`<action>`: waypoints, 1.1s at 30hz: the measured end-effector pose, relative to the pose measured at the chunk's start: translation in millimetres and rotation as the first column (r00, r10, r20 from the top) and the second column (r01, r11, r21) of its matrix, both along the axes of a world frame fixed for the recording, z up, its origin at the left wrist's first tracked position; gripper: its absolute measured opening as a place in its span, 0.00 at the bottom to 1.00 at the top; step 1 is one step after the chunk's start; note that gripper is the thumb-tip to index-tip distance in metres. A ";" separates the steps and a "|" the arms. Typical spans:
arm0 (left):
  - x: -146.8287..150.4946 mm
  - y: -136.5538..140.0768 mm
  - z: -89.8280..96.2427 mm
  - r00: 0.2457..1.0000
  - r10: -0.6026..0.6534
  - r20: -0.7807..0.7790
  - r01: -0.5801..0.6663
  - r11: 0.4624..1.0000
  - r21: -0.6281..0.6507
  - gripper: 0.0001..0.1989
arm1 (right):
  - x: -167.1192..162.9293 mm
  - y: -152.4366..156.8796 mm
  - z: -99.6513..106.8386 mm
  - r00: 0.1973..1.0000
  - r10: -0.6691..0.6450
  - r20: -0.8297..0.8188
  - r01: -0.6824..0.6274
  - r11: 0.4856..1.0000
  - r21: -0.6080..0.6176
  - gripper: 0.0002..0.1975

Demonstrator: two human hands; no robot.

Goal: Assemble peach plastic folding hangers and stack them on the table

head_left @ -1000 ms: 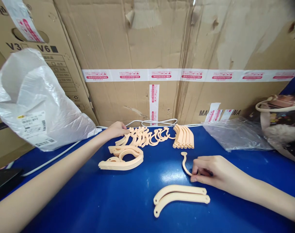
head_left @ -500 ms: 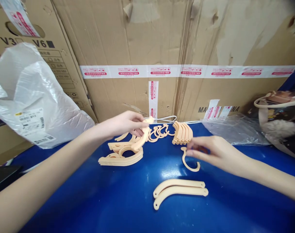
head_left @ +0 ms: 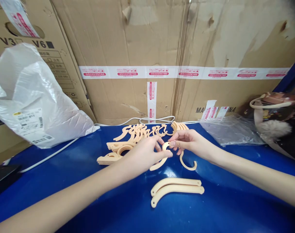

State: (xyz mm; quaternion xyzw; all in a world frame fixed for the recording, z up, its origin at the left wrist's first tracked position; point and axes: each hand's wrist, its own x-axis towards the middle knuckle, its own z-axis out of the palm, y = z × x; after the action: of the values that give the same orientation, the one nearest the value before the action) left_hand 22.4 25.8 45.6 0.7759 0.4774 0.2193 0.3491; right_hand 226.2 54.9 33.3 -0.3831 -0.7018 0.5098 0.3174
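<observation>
My left hand [head_left: 153,152] is closed around a beige curved plastic hanger arm [head_left: 157,165], its lower end pointing towards me. The fingers of my right hand [head_left: 186,141] pinch the upper end of this same piece, near its hole. Below my right hand is a beige hanger hook [head_left: 188,166], its top hidden behind the fingers. In front of both hands, two more curved arms [head_left: 178,189] lie side by side on the blue tabletop [head_left: 108,200].
Stacked hanger pieces [head_left: 111,158] lie left of my hands, with loose arms and hooks [head_left: 137,131] behind. More arms [head_left: 180,125] stand behind my right hand. A white plastic bag [head_left: 40,100], clear plastic [head_left: 230,129], a dark bag [head_left: 278,119] and cardboard boxes [head_left: 128,100] surround the table.
My left hand has carried the hanger arm right and towards me. My right hand has moved left from beside the hook and now grips the arm's end. The hook stays in place.
</observation>
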 end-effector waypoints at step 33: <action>-18.2 -44.0 -52.8 0.769 0.131 -0.626 0.408 0.653 0.638 0.23 | 4.0 -9.8 -16.4 0.797 -0.246 0.551 -0.263 0.680 0.684 0.07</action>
State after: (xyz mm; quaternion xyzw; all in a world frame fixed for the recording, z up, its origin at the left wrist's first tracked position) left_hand 4.2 -18.2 -7.1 0.9113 0.3666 0.0961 -0.1611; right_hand 230.2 45.1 16.9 -0.3612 -0.9100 0.0370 0.2002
